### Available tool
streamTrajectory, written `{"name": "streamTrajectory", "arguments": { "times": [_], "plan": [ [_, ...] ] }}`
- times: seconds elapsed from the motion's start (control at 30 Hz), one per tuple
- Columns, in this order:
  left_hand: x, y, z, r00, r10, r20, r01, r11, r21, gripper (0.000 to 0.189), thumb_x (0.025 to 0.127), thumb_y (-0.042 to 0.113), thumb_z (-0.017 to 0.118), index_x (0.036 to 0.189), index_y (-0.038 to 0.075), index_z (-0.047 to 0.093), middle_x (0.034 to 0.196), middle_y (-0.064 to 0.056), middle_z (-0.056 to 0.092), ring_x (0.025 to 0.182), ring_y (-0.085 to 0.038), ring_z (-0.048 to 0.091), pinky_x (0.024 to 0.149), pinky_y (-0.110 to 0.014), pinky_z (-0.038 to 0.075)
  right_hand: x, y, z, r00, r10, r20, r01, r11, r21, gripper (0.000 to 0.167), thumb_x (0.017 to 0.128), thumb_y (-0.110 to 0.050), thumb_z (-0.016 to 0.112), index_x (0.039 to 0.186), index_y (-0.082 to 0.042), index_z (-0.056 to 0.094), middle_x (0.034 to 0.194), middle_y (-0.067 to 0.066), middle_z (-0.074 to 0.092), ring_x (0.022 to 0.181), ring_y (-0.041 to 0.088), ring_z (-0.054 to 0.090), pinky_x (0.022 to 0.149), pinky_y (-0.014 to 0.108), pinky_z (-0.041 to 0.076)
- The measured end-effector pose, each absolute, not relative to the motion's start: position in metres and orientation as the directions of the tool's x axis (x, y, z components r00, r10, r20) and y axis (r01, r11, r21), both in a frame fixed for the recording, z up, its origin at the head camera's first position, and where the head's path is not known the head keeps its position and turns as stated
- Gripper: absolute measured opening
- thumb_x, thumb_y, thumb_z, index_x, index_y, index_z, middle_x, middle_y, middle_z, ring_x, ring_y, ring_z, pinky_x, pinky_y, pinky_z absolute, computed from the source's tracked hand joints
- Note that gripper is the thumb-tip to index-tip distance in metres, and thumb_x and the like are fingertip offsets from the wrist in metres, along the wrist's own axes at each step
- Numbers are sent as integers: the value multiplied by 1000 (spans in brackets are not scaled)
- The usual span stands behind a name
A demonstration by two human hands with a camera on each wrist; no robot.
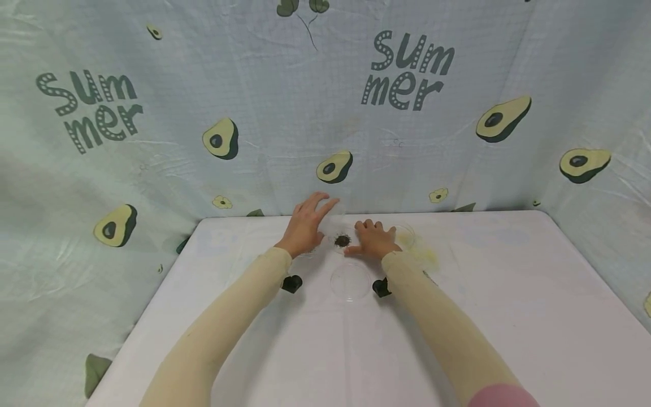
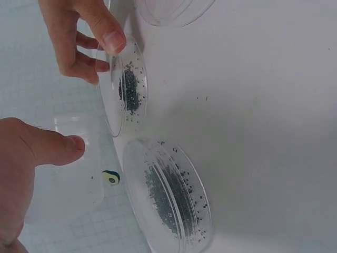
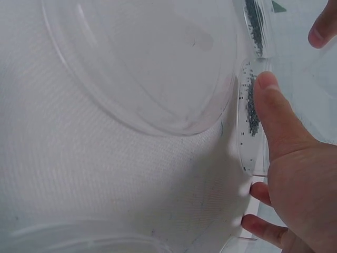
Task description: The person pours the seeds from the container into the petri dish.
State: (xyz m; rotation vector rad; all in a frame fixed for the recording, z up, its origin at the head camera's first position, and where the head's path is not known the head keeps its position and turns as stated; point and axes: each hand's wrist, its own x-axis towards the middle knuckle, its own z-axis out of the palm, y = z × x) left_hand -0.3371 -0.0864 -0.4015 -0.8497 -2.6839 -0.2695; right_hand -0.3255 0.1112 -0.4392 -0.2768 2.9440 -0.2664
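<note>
My left hand (image 1: 303,226), raised above the far edge of the table, holds a clear, round-cornered plastic container (image 2: 66,184) with a few dark specks on it. Its thumb lies across the near face; the fingers behind are hidden in the left wrist view. My right hand (image 1: 375,240) grips the rim of a clear petri dish (image 2: 138,113) with a small heap of dark granules (image 1: 342,241). Thumb and fingers stand on different sides of that dish. Left of it, a second clear dish (image 2: 202,211) also contains dark granules.
A clear round dish (image 1: 350,282) lies nearer me, between the wrists. Right of my right hand is another clear dish (image 1: 405,236) with something yellowish, beside a yellow patch (image 1: 426,257). A patterned cloth (image 1: 285,141) hangs behind the white table (image 1: 305,350).
</note>
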Motion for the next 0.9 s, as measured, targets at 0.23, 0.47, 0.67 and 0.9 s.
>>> {"name": "streamTrajectory", "arguments": {
  "times": [0.23,0.47,0.67,0.9],
  "plan": [
    [-338,-95,-400,-806,460,372,548,818,176,93,72,11,85,149,23,33,149,-6,36,141,-24,32,108,-49,36,-325,112,-440,-970,-197,-144,-168,967,-191,83,82,-64,62,143,-13,39,145,15,43,134,40,39,107,74,21],
    [-336,-106,-397,-830,407,381,524,803,285,94,72,10,84,150,20,32,149,-8,36,140,-26,34,107,-51,36,-325,114,-442,-971,-202,-130,-171,961,-218,87,82,-65,63,146,-13,36,147,15,41,136,40,37,108,75,18],
    [-333,-120,-397,-819,420,392,558,742,372,94,72,4,82,150,17,31,151,-5,36,139,-26,38,106,-57,36,-323,112,-440,-970,-198,-139,-161,957,-240,89,82,-63,63,149,-13,34,150,15,38,138,40,35,109,74,16],
    [-330,-140,-398,-811,442,384,580,693,427,95,74,5,82,151,20,27,155,-3,30,143,-25,33,112,-51,35,-326,112,-446,-974,-198,-111,-164,951,-262,90,80,-63,66,149,-14,35,149,15,39,137,39,37,109,74,17]
  ]
}}
